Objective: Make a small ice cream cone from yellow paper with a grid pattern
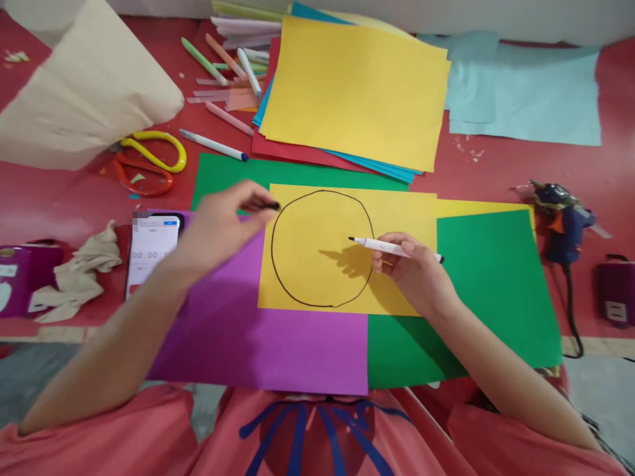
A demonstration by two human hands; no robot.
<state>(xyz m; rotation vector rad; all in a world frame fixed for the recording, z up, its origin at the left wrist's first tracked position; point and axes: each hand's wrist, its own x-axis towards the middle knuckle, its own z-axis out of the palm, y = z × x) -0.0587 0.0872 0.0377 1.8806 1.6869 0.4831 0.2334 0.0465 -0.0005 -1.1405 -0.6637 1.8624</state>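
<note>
A white marker (387, 247) with a bare black tip is gripped by my right hand (414, 264), its tip pointing left over the yellow sheet (312, 251). A large black circle (272, 248) is drawn on that sheet. At the sheet's left edge, my left hand (225, 221) is closed on a small black marker cap (272, 206), apart from the marker. Beneath the yellow sheet lie a purple sheet (258, 350) and green sheets (486, 284).
Scissors (171, 155), a blue-capped marker (213, 144) and a phone (153, 248) lie on the left. A stack of coloured paper (357, 92) sits at the back, near light blue sheets (546, 92). On the right is a glue gun (565, 228) with a cord.
</note>
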